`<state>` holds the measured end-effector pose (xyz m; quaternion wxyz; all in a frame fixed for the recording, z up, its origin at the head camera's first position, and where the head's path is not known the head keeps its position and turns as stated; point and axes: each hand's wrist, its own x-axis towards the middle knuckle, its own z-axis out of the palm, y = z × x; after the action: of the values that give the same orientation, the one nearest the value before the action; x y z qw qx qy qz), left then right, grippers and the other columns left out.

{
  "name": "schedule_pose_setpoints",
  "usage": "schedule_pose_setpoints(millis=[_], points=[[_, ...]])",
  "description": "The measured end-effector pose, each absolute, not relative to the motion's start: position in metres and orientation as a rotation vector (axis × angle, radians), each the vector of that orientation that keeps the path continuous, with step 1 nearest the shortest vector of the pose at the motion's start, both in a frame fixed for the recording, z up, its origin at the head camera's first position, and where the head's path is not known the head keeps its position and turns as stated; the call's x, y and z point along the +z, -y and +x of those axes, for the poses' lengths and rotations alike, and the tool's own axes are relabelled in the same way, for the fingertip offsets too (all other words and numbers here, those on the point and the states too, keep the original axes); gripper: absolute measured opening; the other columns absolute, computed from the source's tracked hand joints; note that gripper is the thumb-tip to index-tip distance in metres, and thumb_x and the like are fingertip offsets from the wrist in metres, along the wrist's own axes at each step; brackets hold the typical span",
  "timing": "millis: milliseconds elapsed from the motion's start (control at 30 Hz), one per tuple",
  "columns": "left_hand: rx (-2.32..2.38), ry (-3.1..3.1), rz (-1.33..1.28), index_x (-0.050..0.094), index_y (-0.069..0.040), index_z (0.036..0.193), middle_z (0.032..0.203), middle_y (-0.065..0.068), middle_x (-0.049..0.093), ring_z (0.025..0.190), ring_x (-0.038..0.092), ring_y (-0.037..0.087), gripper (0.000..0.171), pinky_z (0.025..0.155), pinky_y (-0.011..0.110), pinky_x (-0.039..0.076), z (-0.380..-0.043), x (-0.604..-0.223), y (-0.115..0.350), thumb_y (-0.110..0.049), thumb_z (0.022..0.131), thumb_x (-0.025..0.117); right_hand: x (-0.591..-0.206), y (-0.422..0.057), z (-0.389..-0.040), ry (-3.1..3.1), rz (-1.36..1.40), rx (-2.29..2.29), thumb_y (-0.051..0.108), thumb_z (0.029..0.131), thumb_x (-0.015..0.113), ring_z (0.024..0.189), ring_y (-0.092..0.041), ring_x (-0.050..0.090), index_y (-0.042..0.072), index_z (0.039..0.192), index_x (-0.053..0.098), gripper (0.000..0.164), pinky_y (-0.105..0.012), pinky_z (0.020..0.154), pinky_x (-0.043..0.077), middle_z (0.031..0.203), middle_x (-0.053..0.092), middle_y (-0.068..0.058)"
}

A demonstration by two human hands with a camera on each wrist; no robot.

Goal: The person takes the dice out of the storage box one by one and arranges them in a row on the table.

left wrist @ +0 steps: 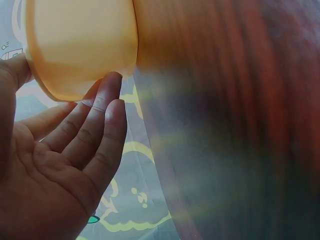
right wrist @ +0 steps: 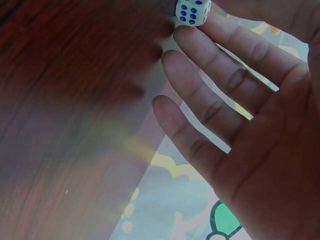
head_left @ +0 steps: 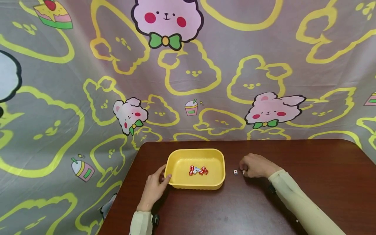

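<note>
A yellow plastic tray [head_left: 173, 169] sits on the table, with several red dice and white dice [head_left: 195, 172] lying together on its floor. My left hand [head_left: 154, 186] holds the tray's left end, thumb at the rim and fingers against the outer wall [left wrist: 82, 75]. To the right of the tray, my right hand [head_left: 257, 165] pinches a white die [right wrist: 191, 12] with blue pips between thumb and index finger, low over the tabletop. Its other fingers [right wrist: 187, 80] extend loosely. Another white die [head_left: 235, 172] with a red pip lies between the tray and this hand.
The dark reddish-brown wooden table [head_left: 205, 212] has its back edge close to a patterned cloth [head_left: 220, 65] that hangs behind it and along the left. A tiny white speck [head_left: 297, 221] shows by the right sleeve.
</note>
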<state>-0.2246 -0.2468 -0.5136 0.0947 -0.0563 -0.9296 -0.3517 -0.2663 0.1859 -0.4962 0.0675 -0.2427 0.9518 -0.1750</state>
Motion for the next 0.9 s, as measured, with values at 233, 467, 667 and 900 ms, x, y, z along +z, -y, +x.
schedule_pose_setpoints(millis=[233,467,667,900], points=[[-1.045,2.761,-0.163,0.056,-0.015,0.136,0.089,-0.004,0.069,0.069,0.057,0.006,0.049,0.064,0.020,0.045,-0.225,-0.514,0.246,-0.031,0.091,0.067,-0.495,-0.186,-0.268,-2.854,-0.699,-0.510,0.014,0.073,0.074,0.063,-0.009,0.050,0.019,0.077,0.070,0.007,-0.029,0.058,0.042,0.068,0.058,0.010],[-1.059,2.758,-0.167,0.055,-0.016,0.137,0.092,-0.003,0.070,0.070,0.058,0.005,0.049,0.063,0.020,0.046,-0.225,-0.514,0.246,-0.032,0.092,0.066,-0.492,-0.185,-0.272,-2.849,-0.687,-0.482,0.017,0.073,0.078,0.067,-0.009,0.053,0.020,0.080,0.071,0.010,-0.031,0.062,0.045,0.072,0.061,0.010],[-1.058,2.765,-0.160,0.055,-0.015,0.137,0.091,-0.003,0.070,0.070,0.058,0.005,0.050,0.064,0.020,0.046,-0.224,-0.514,0.247,-0.032,0.092,0.066,-0.487,-0.184,-0.274,-2.850,-0.683,-0.472,0.018,0.071,0.080,0.069,-0.010,0.053,0.022,0.081,0.072,0.014,-0.032,0.064,0.046,0.074,0.062,0.010],[-1.059,2.753,-0.178,0.055,-0.015,0.138,0.091,-0.003,0.071,0.069,0.059,0.005,0.050,0.064,0.020,0.046,-0.224,-0.514,0.247,-0.034,0.092,0.066,-0.479,-0.180,-0.275,-2.862,-0.732,-0.460,0.017,0.070,0.077,0.068,-0.010,0.053,0.020,0.081,0.071,0.013,-0.031,0.063,0.045,0.072,0.060,0.011]])
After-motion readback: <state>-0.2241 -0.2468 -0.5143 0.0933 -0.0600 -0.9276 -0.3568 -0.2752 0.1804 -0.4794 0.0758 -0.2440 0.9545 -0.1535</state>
